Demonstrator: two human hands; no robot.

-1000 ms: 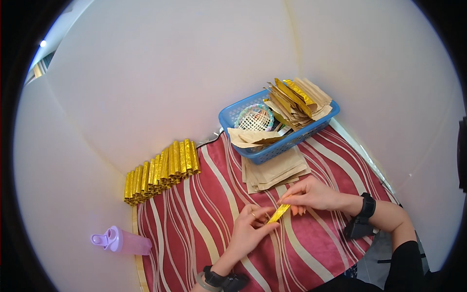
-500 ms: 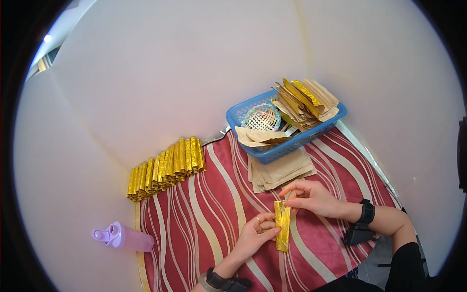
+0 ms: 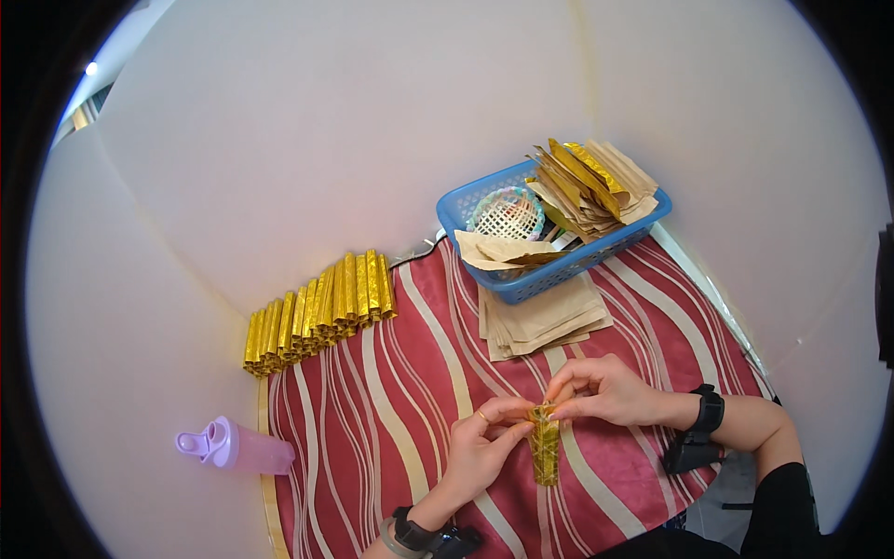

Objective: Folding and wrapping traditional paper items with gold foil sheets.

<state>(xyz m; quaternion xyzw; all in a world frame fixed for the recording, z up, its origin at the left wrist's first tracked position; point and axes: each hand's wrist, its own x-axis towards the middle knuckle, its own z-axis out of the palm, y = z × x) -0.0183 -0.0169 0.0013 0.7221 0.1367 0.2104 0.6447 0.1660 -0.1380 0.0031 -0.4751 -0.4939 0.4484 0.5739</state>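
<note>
A narrow folded strip of gold foil paper hangs upright between my two hands over the striped cloth. My left hand pinches its upper left edge between thumb and fingers. From the other side, my right hand has its thumb and fingertips closed on the top right corner. The fingertips partly cover the strip's upper end. Just beyond my hands lies a stack of tan paper sheets. To the far left, several gold paper rolls are piled against the wall.
A blue plastic basket stands at the back, with tan and gold papers and a small woven basket inside. A purple bottle is at the left edge. Red striped cloth covers the surface; pale walls rise behind.
My left hand has moved up from the strip's middle to its top, beside my right hand. The strip now shows a different side, and my right fingers have closed in on its corner.
</note>
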